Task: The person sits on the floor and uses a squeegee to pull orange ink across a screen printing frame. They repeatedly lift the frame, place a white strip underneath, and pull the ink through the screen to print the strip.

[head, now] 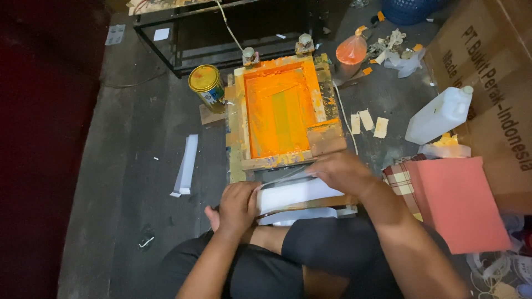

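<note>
A wooden screen-printing frame (239, 122) coated in orange ink lies on the dark floor in front of me. A wooden squeegee (326, 137) rests on its near right corner. Just below the frame lies a stack of white sheets (293, 195). My left hand (237, 204) grips the left end of the stack. My right hand (342, 170) presses on the top sheet at its far right edge, close to the frame's near rail.
A yellow-lidded tin can (206, 84) stands left of the frame. A white plastic jug (441, 114), a pink board (458, 199), a large cardboard box (499, 83) and an orange-filled plastic bag (351, 51) are at right. A white strip (187, 164) lies at left. A black metal rack (221, 33) stands behind.
</note>
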